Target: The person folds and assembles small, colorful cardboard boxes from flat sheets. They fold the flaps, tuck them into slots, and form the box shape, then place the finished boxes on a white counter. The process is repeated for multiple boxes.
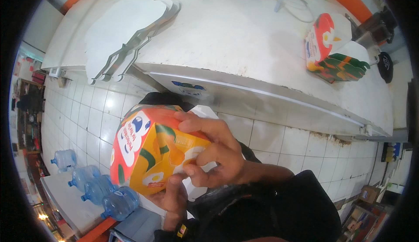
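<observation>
In both hands I have a red-and-yellow printed paperboard carton [146,154] with angled sides and dark green leaf shapes, held up in front of my body, short of the near edge of the long white tabletop [235,37]. My left hand [172,196] is closed on its lower right part, the thumb up against the yellow side. My right hand [218,152] is clamped on the right-hand edge, its fingers bent and one reaching up over the top corner. So the carton lies to the left of my right hand and up and left from my left; neither hand is nearer, as both touch it.

It sits tilted, the red-and-white face turned left and the yellow side toward me. White paperboard flaps [204,111] show past its right side, by my right hand. The carton is so stubby that I cannot tell a clear long axis.

On the tabletop, far off to the right, stands a red-and-green printed box [334,61] with raised white flaps. Over to the left lies a pile of flat white card blanks [124,32], its jagged edges overhanging the tabletop's near edge.
</observation>
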Demonstrator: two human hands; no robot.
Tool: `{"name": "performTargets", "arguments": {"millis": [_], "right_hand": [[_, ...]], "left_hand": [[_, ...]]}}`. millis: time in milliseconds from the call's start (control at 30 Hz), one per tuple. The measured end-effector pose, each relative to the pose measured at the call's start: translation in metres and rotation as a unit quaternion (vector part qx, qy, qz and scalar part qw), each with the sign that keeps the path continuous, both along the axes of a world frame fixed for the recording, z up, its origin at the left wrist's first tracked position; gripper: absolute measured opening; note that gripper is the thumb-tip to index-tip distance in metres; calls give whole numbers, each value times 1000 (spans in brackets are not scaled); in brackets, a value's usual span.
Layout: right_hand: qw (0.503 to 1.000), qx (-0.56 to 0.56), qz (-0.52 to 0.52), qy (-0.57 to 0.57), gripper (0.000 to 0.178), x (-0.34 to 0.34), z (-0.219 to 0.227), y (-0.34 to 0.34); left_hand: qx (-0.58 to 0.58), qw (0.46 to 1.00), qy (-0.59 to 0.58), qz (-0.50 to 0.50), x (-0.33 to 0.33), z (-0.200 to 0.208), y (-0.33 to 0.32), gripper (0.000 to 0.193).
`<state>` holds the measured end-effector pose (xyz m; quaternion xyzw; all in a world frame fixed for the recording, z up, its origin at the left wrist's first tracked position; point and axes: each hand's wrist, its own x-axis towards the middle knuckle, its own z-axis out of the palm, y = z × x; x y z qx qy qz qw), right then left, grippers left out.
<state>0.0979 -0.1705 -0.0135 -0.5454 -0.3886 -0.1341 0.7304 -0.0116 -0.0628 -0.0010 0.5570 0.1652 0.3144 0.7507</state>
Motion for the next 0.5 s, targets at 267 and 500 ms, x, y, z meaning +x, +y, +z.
{"name": "performTargets", "arguments": {"millis": [267, 500], "right_hand": [[995, 10, 81, 61, 21, 10, 0, -10], [990, 40, 131, -10, 44, 26, -16, -16]], "left_hand": [[59, 993, 101, 9, -16, -2, -3, 62], [68, 982, 173, -26, -19, 14, -4, 63]]}}
